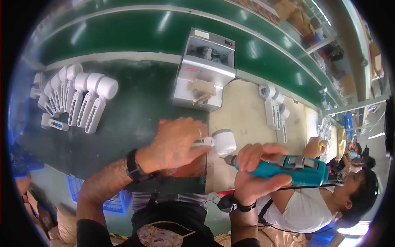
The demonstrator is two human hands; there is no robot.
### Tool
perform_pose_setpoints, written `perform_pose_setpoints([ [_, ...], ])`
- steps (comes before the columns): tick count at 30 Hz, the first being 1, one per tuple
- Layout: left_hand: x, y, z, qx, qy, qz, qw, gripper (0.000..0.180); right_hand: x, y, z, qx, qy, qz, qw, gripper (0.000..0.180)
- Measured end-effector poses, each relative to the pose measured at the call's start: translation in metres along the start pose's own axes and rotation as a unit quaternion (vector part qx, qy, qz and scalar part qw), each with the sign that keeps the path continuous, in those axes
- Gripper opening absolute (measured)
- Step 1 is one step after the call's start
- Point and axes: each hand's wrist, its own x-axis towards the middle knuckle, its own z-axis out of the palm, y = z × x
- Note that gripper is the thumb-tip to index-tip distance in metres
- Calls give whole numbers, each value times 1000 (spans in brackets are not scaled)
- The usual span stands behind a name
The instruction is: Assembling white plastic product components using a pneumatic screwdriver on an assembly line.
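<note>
The small white plastic fan with a round head (220,141) lies on the table in front of me, and my left hand (175,144) grips its handle tight. My right hand (255,173) squeezes a blue-green electric screwdriver (288,166), its tip just beside the fan's round head. More white fans (80,99) lie in a row on the dark green mat (131,111).

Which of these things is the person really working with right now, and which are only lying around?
In hand:
left hand holding white handheld device
right hand holding teal electric screwdriver

Lying about:
row of white devices
grey metal machine
two white devices
green conveyor belt
</note>
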Motion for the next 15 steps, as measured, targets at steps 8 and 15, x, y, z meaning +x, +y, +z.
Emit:
perform_pose_setpoints([
  [8,-6,-19,-4,-6,59,55,997,35,79,43,46,-50,-50,-45,996,60],
  [15,-13,-26,-6,-48,41,19,998,43,107,80,67,-132,-115,-79,981,39],
])
